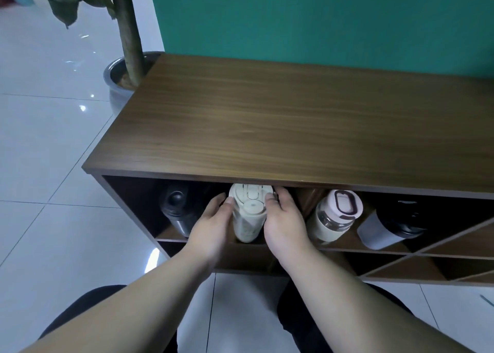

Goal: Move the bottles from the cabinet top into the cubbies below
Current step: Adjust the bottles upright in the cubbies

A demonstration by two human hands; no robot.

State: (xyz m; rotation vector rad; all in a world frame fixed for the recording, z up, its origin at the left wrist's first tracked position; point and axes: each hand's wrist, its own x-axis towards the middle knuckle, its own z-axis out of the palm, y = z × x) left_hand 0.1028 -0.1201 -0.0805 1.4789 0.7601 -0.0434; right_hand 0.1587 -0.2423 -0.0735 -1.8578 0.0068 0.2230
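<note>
A cream bottle [248, 213] with a cream flip lid stands in the top row of cubbies, under the cabinet top [280, 117]. My left hand [211, 227] grips its left side and my right hand [286, 224] grips its right side. To its left a black bottle [177, 209] stands in the same row. On the right sit a clear bottle with a cream sleeve and white lid [335, 213] and a grey and black tumbler [387, 229]. No bottle shows on the cabinet top.
The brown wooden cabinet stands against a teal wall [320, 18]. Lower cubbies [401, 264] with diagonal dividers lie at the right. A potted plant [125, 66] stands by the cabinet's far left corner. White glossy floor tiles [40, 165] lie left. My dark-clothed knees are below.
</note>
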